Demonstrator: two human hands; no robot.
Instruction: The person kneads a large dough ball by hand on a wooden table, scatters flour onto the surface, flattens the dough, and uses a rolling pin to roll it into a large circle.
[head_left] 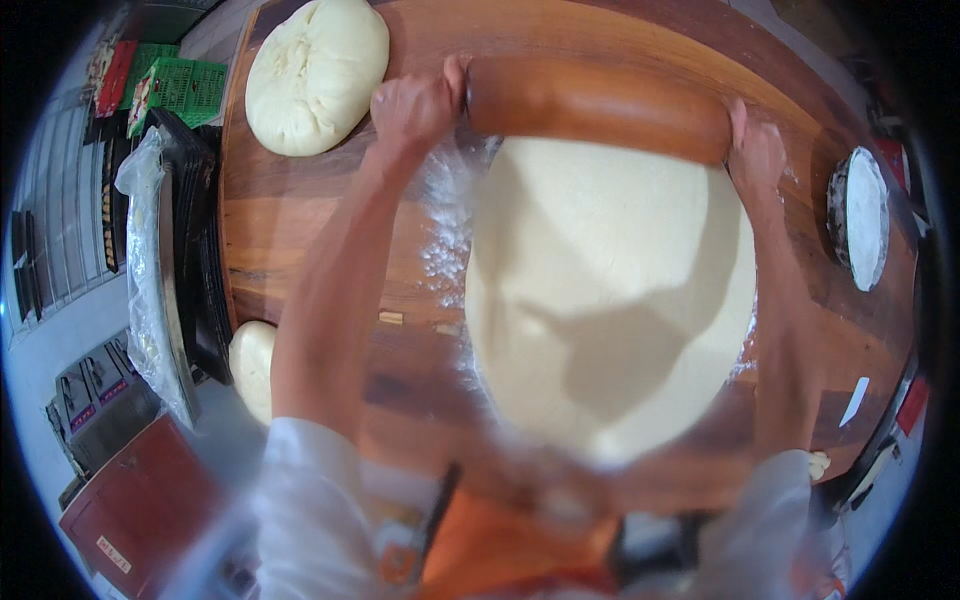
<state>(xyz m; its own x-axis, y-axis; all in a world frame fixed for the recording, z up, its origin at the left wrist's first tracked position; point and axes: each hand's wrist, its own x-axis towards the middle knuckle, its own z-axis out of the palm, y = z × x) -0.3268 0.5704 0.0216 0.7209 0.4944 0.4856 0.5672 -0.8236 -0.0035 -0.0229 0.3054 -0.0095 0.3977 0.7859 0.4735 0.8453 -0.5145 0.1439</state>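
Fingers (405, 105) of both hands press rolling pin (598, 108) onto dough (610, 290).

A wooden table (300, 230) with a warm reddish-brown grain carries everything. A large flattened sheet of dough (610, 300) lies across its middle, with a scatter of loose flour (445, 235) on the bare wood just to its left. A wooden rolling pin (600, 105) rests on the far edge of the sheet. At the far left corner sits a round dough ball (316, 72); another dough lump (252, 368) lies at the near left edge. A round flour-filled dish (860, 218) stands at the right edge.
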